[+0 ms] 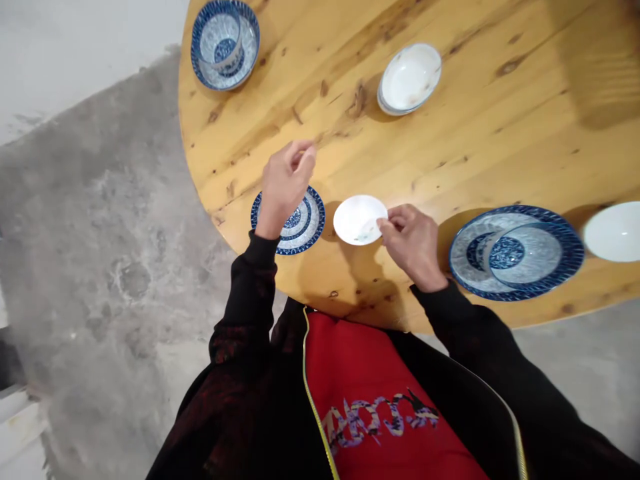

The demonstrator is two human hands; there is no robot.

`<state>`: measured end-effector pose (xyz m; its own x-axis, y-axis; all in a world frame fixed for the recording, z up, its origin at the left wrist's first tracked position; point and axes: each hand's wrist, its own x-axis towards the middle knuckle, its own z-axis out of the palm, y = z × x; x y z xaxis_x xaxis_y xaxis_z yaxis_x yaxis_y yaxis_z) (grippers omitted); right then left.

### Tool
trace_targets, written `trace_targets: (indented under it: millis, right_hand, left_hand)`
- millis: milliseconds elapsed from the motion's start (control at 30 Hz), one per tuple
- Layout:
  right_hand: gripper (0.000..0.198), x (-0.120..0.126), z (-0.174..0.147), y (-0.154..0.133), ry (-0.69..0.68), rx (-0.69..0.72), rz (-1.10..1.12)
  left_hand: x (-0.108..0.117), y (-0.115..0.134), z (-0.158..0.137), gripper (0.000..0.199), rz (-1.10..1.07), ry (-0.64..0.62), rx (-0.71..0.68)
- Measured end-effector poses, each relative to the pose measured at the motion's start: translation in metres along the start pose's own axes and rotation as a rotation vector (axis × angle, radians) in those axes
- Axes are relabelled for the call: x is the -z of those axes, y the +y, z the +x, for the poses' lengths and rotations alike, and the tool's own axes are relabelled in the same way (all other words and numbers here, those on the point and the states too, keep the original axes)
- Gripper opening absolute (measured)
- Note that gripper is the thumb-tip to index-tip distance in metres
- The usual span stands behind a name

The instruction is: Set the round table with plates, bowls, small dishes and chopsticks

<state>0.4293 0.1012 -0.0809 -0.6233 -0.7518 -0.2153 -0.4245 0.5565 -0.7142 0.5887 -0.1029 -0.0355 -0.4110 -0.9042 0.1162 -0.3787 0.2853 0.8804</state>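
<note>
My right hand [411,245] pinches the right rim of a small white dish [357,217] between thumb and fingers. The dish has a faint greenish mark near its lower edge and is over the table close to my body. My left hand [286,183] is over a round blue-and-white patterned plate [314,223], covering part of it. Its thumb and fingers are curled together, and whether anything thin is between them cannot be made out.
On the round wooden table [330,153], a blue-patterned oval plate [567,257] carries a clear-sided bowl [530,257]. A white plate [617,232] lies at the right edge. Stacked white bowls [410,79] stand farther back. Another bowl [223,43] sits in a blue dish [250,50], far left.
</note>
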Motion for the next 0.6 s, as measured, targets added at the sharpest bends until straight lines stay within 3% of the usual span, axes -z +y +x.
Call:
trace_targets:
  millis: [133, 267, 400, 600]
  right_hand:
    - [0.018, -0.018, -0.028, 0.008, -0.04, -0.029, -0.007]
    - [0.023, -0.031, -0.038, 0.017, -0.101, -0.079, 0.034]
    - [0.024, -0.036, -0.044, 0.023, -0.098, -0.122, 0.064]
    - [0.026, -0.044, -0.051, 0.023, -0.075, -0.154, 0.101]
  left_hand:
    - [0.048, -0.011, -0.039, 0.024, -0.025, 0.031, 0.126]
    - [0.078, -0.02, -0.073, 0.023, -0.025, 0.119, 0.266]
    - [0.089, -0.032, -0.097, 0.022, -0.051, 0.147, 0.35]
    - [0.084, -0.039, -0.116, 0.024, -0.064, 0.122, 0.392]
